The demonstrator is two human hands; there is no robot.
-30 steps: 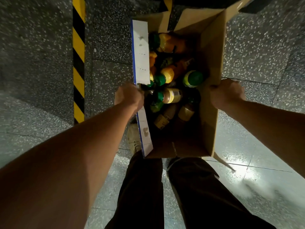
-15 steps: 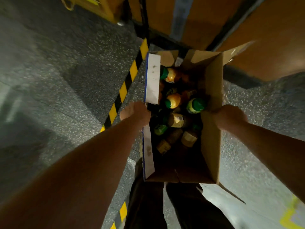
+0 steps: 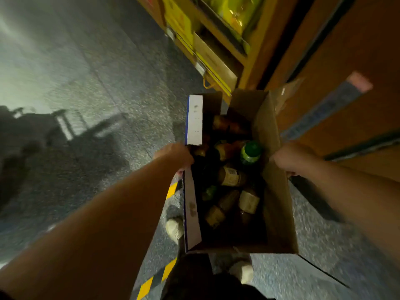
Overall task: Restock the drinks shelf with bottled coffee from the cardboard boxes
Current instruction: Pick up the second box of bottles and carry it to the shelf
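An open cardboard box (image 3: 279, 213) hangs in front of me above the floor, carried between both hands. My left hand (image 3: 175, 155) grips its left wall beside the white, blue-edged flap (image 3: 194, 120). My right hand (image 3: 289, 159) grips the right wall. Inside lie several bottles in a loose heap: a green-capped one (image 3: 251, 150) near the right wall, brown bottled coffee with pale labels (image 3: 231, 177) in the middle, and more (image 3: 249, 201) toward me. The box's bottom is dark and hard to read.
Wooden shelving (image 3: 244, 68) with yellow goods (image 3: 236, 9) stands ahead, and orange-brown panels (image 3: 346, 50) rise on the right. Yellow-black floor tape (image 3: 155, 278) runs under me beside my shoes (image 3: 174, 228). Speckled grey floor spreads left, with dark shadows (image 3: 65, 135).
The view has swung up and left as I walk with the box. The shelving has come much nearer and the floor tape has slid below me. Both hands keep the same hold.
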